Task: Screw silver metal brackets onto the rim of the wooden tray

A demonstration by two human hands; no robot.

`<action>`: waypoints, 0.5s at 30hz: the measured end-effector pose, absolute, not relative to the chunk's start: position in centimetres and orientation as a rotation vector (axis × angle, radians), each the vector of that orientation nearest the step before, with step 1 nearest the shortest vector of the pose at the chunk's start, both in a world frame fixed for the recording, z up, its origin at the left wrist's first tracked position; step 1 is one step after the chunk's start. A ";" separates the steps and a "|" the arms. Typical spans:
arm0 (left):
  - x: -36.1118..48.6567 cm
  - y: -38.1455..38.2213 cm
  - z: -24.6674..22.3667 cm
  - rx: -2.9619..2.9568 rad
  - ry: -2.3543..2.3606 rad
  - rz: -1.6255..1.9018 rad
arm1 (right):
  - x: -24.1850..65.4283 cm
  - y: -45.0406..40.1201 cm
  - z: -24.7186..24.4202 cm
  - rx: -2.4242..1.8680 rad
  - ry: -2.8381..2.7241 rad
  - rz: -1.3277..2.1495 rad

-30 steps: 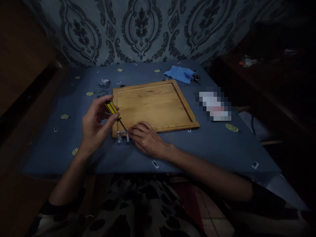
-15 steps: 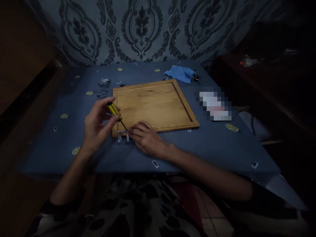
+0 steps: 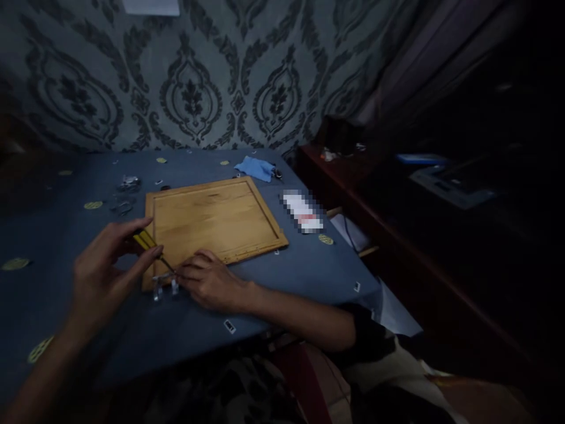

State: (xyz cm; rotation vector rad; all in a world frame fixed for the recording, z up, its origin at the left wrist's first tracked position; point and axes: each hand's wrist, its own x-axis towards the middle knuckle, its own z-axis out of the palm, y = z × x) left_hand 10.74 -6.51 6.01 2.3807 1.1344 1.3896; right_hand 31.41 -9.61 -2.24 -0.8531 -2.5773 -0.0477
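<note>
A yellow-and-black screwdriver [image 3: 145,238] is pinched between the thumb and fingers of my left hand [image 3: 103,265]. Its thin shaft slants down to the right, with the tip near a metal hinge [image 3: 158,288] at the front left corner of a framed wooden panel [image 3: 216,221]. My right hand [image 3: 214,282] lies at the panel's front edge, just right of the hinge. Its fingertips are drawn together by the screwdriver tip, and whatever they pinch is too small to make out. Several small holes show along the panel's front rail.
More metal hardware [image 3: 128,184] lies behind the panel's left side on the blue tablecloth [image 3: 282,294]. A blue cloth [image 3: 256,168] and a blurred-out white item [image 3: 302,211] sit toward the right. Beyond the table's right edge stands dark red furniture [image 3: 335,179].
My view has swung to the right, so the table and both hands appear farther left. My left hand still grips the screwdriver at the hinge, and my right hand stays beside it.
</note>
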 end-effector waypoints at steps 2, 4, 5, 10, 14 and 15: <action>10.7 -6.4 6.1 2.469 1.109 1.375 | 31.5 -9.6 -2.1 -0.849 -2.581 -0.059; 10.7 -6.4 6.1 2.507 1.092 1.375 | 31.4 -9.7 -2.0 -0.856 -2.580 -0.057; 10.7 -6.5 6.1 2.511 1.087 1.380 | 31.4 -9.8 -2.0 -0.865 -2.581 -0.055; 10.8 -6.6 5.8 2.487 1.098 1.473 | 31.4 -9.6 -2.2 -0.871 -2.588 -0.048; 10.9 -6.6 5.6 2.425 1.161 1.489 | 31.4 -9.4 -2.6 -0.848 -2.579 -0.038; 10.9 -6.7 5.6 2.409 1.157 1.491 | 31.3 -9.4 -2.7 -0.836 -2.561 -0.034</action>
